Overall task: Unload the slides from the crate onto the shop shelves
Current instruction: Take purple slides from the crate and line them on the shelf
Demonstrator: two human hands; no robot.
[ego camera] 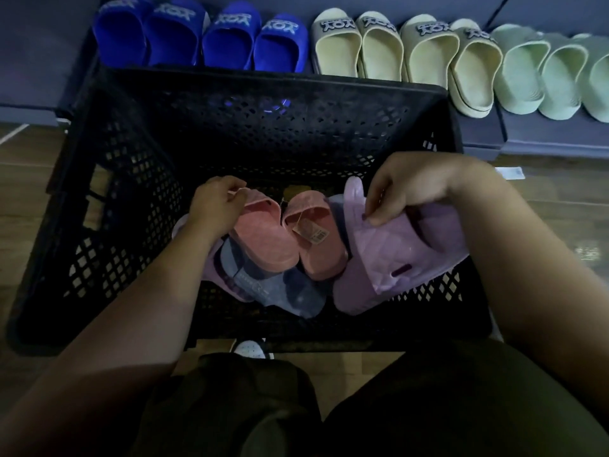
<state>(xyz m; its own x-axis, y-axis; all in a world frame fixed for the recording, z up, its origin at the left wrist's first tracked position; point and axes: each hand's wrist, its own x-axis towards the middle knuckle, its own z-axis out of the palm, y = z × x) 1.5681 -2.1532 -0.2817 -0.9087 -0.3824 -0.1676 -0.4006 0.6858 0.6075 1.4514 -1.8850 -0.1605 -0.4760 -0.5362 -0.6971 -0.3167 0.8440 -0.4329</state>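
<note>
A black perforated crate (263,103) stands on the floor in front of me. Inside lie a pair of pink slides (263,239) joined by a price tag (311,233), a grey-blue slide (273,285) and lilac slides. My left hand (217,206) is deep in the crate, fingers closed on the toe edge of the left pink slide. My right hand (412,189) grips a lilac slide (405,252) by its strap, holding it tilted over the crate's right side. Another lilac slide (217,275) shows partly under my left forearm.
A low grey-blue shelf (547,140) runs behind the crate, holding blue slides (204,37), cream slides (389,51) and pale green slides (547,77) in a row. Wooden floor lies on both sides. My knees and a white shoe (248,349) sit just below the crate.
</note>
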